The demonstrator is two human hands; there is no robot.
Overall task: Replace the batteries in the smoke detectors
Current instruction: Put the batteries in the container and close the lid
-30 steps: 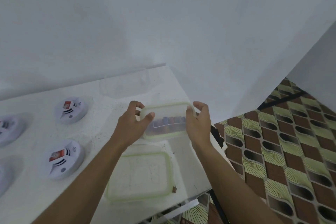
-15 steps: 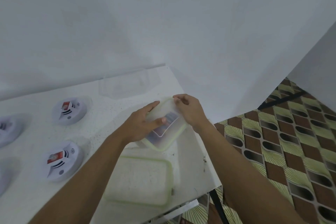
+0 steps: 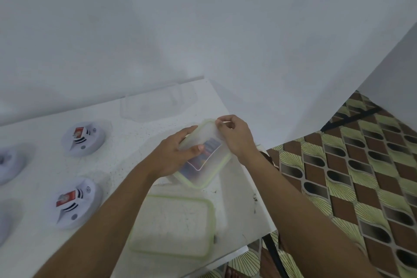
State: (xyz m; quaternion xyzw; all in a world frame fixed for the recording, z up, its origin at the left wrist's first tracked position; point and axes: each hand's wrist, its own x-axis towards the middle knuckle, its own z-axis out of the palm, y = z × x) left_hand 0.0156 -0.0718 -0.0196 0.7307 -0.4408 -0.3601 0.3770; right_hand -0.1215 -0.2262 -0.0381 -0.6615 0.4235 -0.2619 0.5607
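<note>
- Smoke detectors: two round white units in full view on the left part of the bench (image 3: 135, 135), well apart from each other; far detector (image 3: 84, 138) toward the back edge, near detector (image 3: 74, 203) toward the front edge; each marked on top with a red label and black curved slots.
- Further detectors (image 3: 9, 162): two more white units cut off at the left edge of the view, too blurred for detail.
- Battery box (image 3: 203, 174): clear plastic, held tilted over the right part of the bench, near its right edge; contact between its lower corner and the bench impossible to tell.
- Lid (image 3: 204, 133): frosted, green-rimmed, on top of the battery box.
- Batteries (image 3: 211, 145): coloured shapes seen through the clear plastic, inside the battery box; number not readable.
- Left hand (image 3: 176, 156): clamped on the battery box from its left side, fingers laid along the far long edge, thumb pressed on the lid.
- Right hand (image 3: 234, 135): fingers curled together, tips pinching the far corner of the lid.
- Second box (image 3: 173, 225): frosted, green-rimmed, flat on the bench at the front right corner, just in front of the battery box.
- Clear tray (image 3: 158, 104): transparent, flat at the back edge of the bench, against the white wall (image 3: 203, 29).
- Floor (image 3: 361, 187): brown and green patterned tiles, beyond the right edge of the bench.
</note>
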